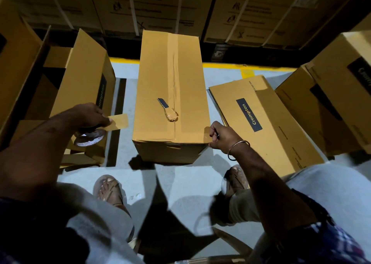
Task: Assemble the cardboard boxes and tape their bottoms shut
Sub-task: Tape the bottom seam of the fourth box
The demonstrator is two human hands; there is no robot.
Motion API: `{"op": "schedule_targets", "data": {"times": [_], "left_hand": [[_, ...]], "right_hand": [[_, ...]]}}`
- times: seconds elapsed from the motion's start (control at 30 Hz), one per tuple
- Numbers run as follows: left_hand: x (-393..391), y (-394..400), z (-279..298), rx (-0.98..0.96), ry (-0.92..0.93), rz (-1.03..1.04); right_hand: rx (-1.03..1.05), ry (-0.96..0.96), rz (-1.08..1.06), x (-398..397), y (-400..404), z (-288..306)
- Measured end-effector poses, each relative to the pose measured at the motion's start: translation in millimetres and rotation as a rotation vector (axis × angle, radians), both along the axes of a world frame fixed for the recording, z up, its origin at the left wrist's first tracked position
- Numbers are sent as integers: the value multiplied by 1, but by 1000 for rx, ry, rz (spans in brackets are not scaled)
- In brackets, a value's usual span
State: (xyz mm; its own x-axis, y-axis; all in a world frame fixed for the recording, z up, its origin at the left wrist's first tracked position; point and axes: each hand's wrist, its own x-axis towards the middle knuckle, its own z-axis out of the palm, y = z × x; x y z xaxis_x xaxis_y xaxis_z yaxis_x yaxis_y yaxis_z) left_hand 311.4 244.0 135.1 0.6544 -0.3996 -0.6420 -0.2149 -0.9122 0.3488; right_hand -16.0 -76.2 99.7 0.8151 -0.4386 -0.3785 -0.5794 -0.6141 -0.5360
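Head view: taped box point(170, 95) stands on the floor between both feet; left hand point(88, 115) grips tape roll point(90, 138); right hand point(220, 136) pinches the box's near corner; light, stiff, likely best held by corners.

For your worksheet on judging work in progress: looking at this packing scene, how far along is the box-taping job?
Done: the middle box stands assembled, tape along its centre seam, a blade lying on top. In hand: the left hand holds the tape roll with a strip pulled out; the right hand presses tape at the box's near corner. Left: flattened boxes at right await assembly.
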Motion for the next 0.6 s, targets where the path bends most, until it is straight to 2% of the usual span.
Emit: {"op": "schedule_targets", "data": {"times": [0.1, 0.27, 0.33, 0.6], "left_hand": [[-1, 0, 1, 1, -4, -3], [-3, 5, 3, -5, 18, 13], [-3, 5, 3, -8, 26, 24], [-1, 10, 2, -10, 1, 12]], "right_hand": [[-18, 4, -66, -5, 9, -15], [261, 78, -473, -23, 28, -54], [314, 113, -580, -22, 34, -72], [130, 189, -572, -1, 43, -91]]}}
